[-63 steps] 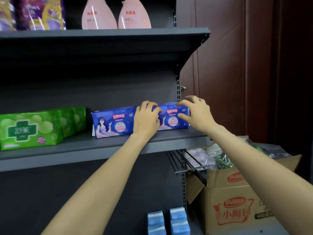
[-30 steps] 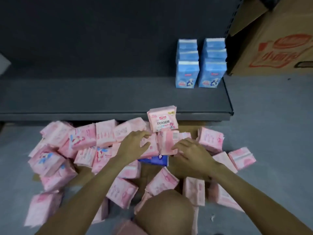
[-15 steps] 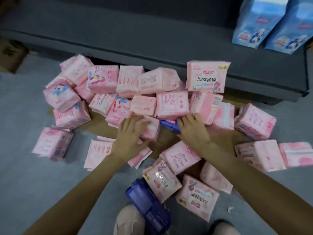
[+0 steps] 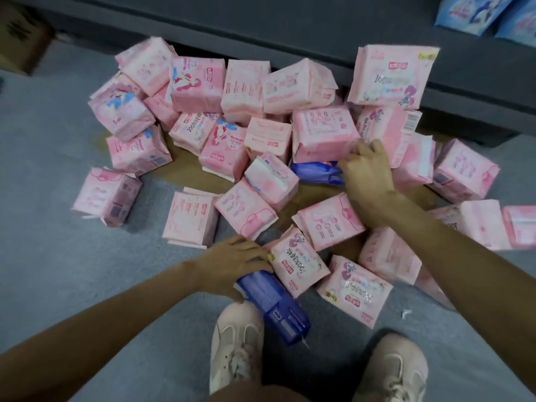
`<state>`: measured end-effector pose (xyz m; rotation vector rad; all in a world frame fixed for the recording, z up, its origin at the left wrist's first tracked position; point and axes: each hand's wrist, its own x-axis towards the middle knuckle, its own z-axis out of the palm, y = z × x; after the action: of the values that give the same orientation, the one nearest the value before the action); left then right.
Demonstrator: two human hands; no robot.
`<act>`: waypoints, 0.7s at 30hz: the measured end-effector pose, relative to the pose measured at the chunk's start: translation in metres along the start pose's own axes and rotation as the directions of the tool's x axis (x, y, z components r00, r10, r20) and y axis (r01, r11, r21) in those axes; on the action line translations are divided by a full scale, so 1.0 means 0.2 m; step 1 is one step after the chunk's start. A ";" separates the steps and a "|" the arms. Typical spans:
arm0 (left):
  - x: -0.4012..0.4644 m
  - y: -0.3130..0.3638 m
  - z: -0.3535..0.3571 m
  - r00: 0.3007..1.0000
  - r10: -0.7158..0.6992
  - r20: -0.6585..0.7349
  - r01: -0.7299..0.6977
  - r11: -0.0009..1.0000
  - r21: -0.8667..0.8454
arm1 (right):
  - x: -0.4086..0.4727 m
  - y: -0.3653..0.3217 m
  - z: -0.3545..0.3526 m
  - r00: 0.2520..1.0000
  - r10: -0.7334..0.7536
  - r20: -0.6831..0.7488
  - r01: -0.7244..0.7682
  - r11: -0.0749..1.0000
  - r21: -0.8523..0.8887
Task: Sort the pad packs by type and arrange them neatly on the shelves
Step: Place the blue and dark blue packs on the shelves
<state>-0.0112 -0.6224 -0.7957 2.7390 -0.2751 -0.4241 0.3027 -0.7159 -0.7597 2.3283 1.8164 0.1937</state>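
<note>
Light-blue packs (image 4: 475, 13) on bottom shelf (image 4: 319, 27)

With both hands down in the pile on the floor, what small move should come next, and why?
Probably lift the near blue pack that the left hand grips. The right hand is at a second blue pack wedged under pink packs, so both blue ones look ready to be pulled out of the pink pile together.
</note>
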 end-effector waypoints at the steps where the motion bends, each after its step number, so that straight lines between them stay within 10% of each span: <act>1: 0.00 0.01 0.00 1.000 -0.001 -0.019 0.001 1.000 0.010 | -0.04 0.00 -0.03 0.999 0.030 -0.015 -0.030 0.999 0.033; 6: -0.07 -0.02 -0.21 0.970 0.007 -0.241 -0.016 0.999 -0.034 | -0.31 0.06 -0.28 0.983 0.145 -0.111 -0.107 0.950 0.294; 12: -0.27 -0.08 -0.57 0.862 -0.071 -0.502 0.110 0.993 0.048 | -0.46 0.04 -0.27 0.933 -0.098 0.347 -0.078 0.884 0.461; 15: -0.21 -0.10 -0.59 0.756 -0.198 -0.623 0.267 0.964 0.017 | -0.43 -0.05 -0.22 0.933 -0.102 0.345 -0.086 0.869 0.488; 21: -0.09 -0.14 -0.31 0.809 -0.471 -0.350 0.491 0.870 -0.037 | -0.32 -0.14 -0.25 0.909 -0.123 0.398 -0.025 0.938 0.345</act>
<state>-0.0047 -0.5729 -0.7458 2.8510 0.5249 -0.0393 0.2495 -0.7679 -0.7158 2.2920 1.7913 -0.6326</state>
